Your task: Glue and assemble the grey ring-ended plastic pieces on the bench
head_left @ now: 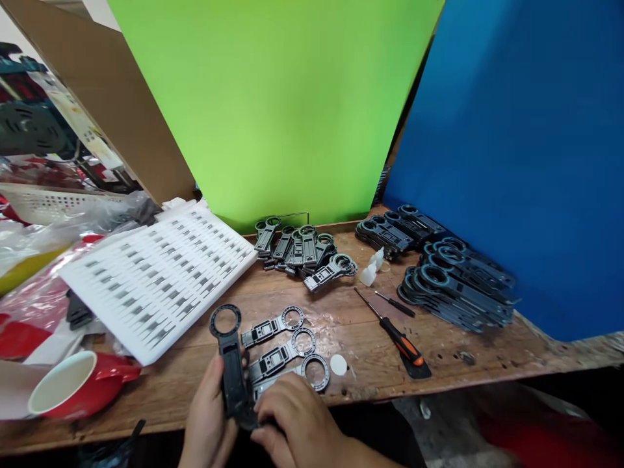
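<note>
My left hand (208,411) is wrapped round a black ring-ended plastic part (231,367), held tilted upright with its ring at the top. At its lower end, my right hand (298,416) has its fingers curled and pinched together. What sits between those fingertips is hidden. Just behind my right hand, several grey ring-ended parts (275,359) lie on the wooden table (195,377), the nearest partly covered by the hand. A small white disc (338,365) lies to their right.
A white tray (166,279) with rows of small metal pieces and a red cup (82,383) are left. Grey parts (297,247) are piled at the back, dark parts (458,279) on the right. An orange-black screwdriver (400,339), a thin screwdriver (394,303) and a small white bottle (369,273) lie between.
</note>
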The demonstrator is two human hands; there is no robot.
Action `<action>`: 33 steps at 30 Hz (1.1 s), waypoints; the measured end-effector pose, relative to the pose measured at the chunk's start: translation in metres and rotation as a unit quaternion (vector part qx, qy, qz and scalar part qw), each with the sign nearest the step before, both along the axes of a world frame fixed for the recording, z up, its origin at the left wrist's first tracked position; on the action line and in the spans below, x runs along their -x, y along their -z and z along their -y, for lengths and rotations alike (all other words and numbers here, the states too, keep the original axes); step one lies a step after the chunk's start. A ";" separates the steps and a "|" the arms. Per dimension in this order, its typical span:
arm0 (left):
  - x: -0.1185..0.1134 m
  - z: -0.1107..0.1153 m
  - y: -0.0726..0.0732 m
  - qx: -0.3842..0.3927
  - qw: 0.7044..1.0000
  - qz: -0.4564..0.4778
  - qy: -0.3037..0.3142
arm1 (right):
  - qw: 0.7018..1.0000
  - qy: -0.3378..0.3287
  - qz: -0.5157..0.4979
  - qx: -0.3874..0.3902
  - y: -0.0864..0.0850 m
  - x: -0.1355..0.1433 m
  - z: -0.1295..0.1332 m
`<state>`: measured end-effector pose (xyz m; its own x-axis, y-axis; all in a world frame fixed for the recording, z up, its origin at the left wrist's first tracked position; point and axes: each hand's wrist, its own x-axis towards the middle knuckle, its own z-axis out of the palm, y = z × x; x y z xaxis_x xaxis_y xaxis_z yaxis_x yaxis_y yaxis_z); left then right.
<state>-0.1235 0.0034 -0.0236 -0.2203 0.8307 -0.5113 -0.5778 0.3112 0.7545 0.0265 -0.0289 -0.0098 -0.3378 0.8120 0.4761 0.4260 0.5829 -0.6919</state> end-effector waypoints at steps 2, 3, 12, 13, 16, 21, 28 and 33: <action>0.003 0.000 0.000 0.002 1.000 0.003 0.020 | 0.999 -0.013 0.010 -0.042 0.003 -0.001 0.001; 0.002 0.003 0.000 0.001 0.999 0.003 0.045 | 0.999 0.003 0.012 -0.045 0.002 -0.001 0.000; -0.026 0.027 -0.004 0.003 0.981 -0.018 0.191 | 0.985 0.141 -0.076 0.068 -0.002 -0.024 -0.027; -0.020 0.019 -0.004 0.003 0.980 -0.040 0.197 | 0.983 0.151 -0.078 0.067 0.003 -0.031 -0.029; 0.006 -0.021 0.000 -0.056 0.962 -0.142 0.226 | 0.976 0.201 -0.050 0.075 0.026 -0.056 -0.037; 0.037 -0.105 0.020 -0.202 0.784 -0.496 0.314 | 0.964 0.242 0.023 0.108 0.064 -0.085 -0.048; 0.026 -0.148 0.043 -0.235 0.690 -0.572 0.377 | 0.962 0.238 0.047 0.127 0.071 -0.084 -0.052; 0.027 -0.145 0.051 -0.225 0.663 -0.622 0.350 | 0.961 0.235 0.039 0.140 0.070 -0.086 -0.053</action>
